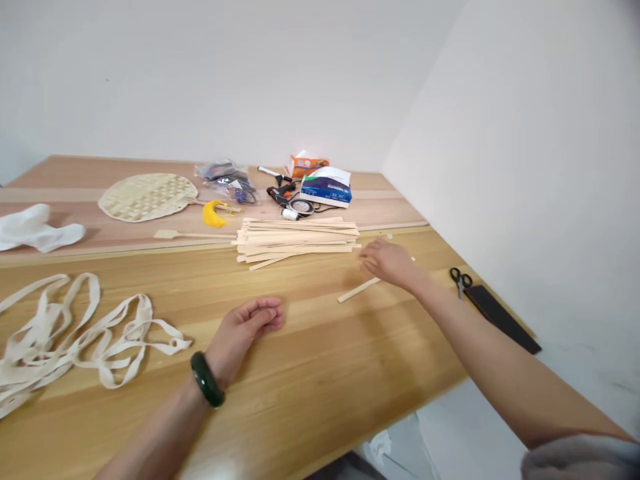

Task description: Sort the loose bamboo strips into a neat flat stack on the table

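Your left hand (245, 330), with a dark green bangle on the wrist, rests on the desk (320, 413), its fingers loosely curled and empty. Your right hand (387, 262) is half open, holding nothing that shows, and sits just beside a loose wooden strip (358, 290); you can't tell whether the fingers touch it.

That strip lies apart from the main pile of thin, pale wooden strips (295, 240), which sits roughly stacked in front of you, with most of its flat, straight-grained lengths unused and a few splayed at the ends. To your left, looped cream cotton webbing (75, 340) lies in soft, flat tangles, uncut as far as you can see.

Further back are a round woven fan (147, 197) with a finely plaited surface, a glue gun (278, 195) with its coiled cord, and a crumpled white cloth (35, 228). Black-handled scissors (461, 281) lie by the desk's far right edge.
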{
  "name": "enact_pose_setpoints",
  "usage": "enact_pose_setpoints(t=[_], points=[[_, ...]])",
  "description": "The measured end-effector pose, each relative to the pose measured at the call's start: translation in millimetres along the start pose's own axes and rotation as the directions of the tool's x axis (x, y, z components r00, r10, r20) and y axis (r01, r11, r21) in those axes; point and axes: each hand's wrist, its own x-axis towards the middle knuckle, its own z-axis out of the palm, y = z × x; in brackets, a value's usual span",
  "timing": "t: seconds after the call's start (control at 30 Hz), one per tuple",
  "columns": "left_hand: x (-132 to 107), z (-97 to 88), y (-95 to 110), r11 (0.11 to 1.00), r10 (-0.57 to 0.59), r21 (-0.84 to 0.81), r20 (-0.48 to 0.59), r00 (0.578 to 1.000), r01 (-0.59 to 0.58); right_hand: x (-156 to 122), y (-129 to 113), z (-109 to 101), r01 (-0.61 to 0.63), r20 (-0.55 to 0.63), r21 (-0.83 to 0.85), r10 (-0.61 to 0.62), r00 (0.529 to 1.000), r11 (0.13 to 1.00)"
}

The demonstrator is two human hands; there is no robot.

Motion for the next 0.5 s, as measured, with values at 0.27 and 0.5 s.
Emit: enact_pose_setpoints(t=[0.27, 0.5], points=[[-5.2, 13.0, -3.8, 0.994, 0.016, 0.107, 0.022, 1.000, -0.018, -47.3, 7.3, 29.5, 0.018, 0.095, -0.004, -0.018, 0.995, 1.000], [-13.8, 12.4, -2.8, 0.985, 0.038, 0.169, 0.040, 0.998, -0.044, -52.5, 12.5, 20.9, -0.077, 0.149, -0.003, 0.077, 0.986, 0.997]])
